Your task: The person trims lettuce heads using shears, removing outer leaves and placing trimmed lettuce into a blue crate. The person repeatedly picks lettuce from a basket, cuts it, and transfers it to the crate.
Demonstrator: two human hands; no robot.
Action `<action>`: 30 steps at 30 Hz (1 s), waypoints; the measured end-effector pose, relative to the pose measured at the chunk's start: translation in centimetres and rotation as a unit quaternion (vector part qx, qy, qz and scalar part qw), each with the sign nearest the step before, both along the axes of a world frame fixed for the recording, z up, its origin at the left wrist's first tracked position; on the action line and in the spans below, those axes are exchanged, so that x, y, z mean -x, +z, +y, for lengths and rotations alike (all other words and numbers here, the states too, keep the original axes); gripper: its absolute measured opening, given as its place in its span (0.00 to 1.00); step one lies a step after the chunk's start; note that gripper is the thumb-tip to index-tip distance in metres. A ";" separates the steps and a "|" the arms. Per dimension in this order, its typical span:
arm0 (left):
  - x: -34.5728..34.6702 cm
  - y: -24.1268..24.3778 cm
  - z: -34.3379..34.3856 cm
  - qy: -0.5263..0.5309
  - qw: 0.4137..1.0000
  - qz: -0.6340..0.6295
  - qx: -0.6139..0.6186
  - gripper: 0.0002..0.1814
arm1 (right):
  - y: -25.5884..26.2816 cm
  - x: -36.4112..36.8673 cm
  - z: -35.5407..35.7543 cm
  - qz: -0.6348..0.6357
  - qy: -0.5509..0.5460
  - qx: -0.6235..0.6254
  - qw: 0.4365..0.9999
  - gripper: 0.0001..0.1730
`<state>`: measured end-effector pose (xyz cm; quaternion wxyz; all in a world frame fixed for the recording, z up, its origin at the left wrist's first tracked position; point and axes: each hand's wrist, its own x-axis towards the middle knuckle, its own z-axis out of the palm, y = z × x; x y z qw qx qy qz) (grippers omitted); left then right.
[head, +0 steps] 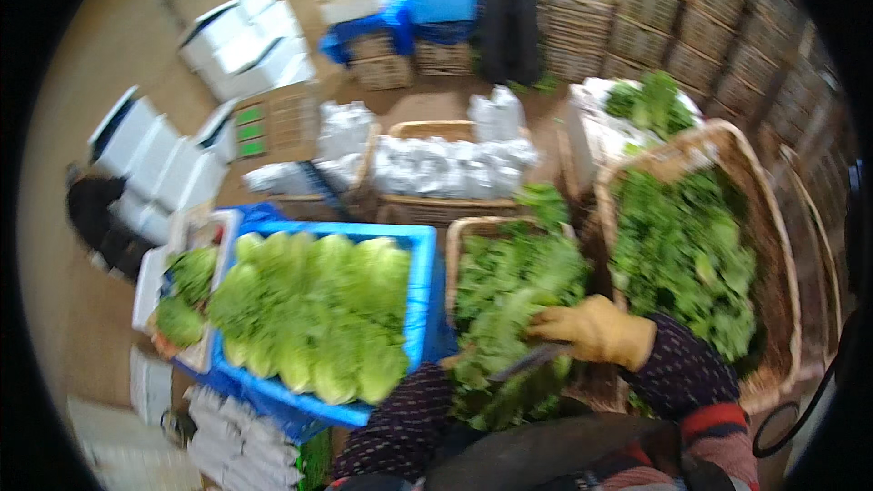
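My right hand, in a yellow glove, grips a knife whose blade points left across a leafy green lettuce. Its fingers also touch the leaves. Only a sliver of my left hand shows at the lettuce's left side; the rest is hidden by leaves and sleeve, and it appears to hold the lettuce. Beneath both hands stands a crate of loose lettuce leaves. On the left, a blue-lined box is packed with rows of trimmed lettuce heads.
To the right is a large crate of leaves. Ahead, a crate holds silvery white wrapped bundles. White foam boxes are stacked left; crates are piled at the back right. A person in dark clothing stands ahead.
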<state>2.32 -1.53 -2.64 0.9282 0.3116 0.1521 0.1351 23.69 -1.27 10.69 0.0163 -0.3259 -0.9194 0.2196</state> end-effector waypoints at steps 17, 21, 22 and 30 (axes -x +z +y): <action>-4.1 0.3 1.7 -0.079 0.996 0.037 0.015 0.24 | -5.8 -10.3 2.8 0.390 -0.573 0.240 0.679 0.25; -1.7 -1.0 1.1 -0.036 0.996 0.074 0.028 0.24 | 0.3 -9.0 -0.6 0.169 -0.538 0.045 0.825 0.38; -1.3 -1.0 1.0 -0.032 0.996 0.080 0.030 0.23 | 1.2 -8.6 -1.5 0.342 -0.481 0.245 0.769 0.40; -4.1 1.0 0.5 -0.013 0.995 0.023 0.091 0.22 | -2.8 -9.4 -4.5 0.302 -0.371 0.455 0.751 0.27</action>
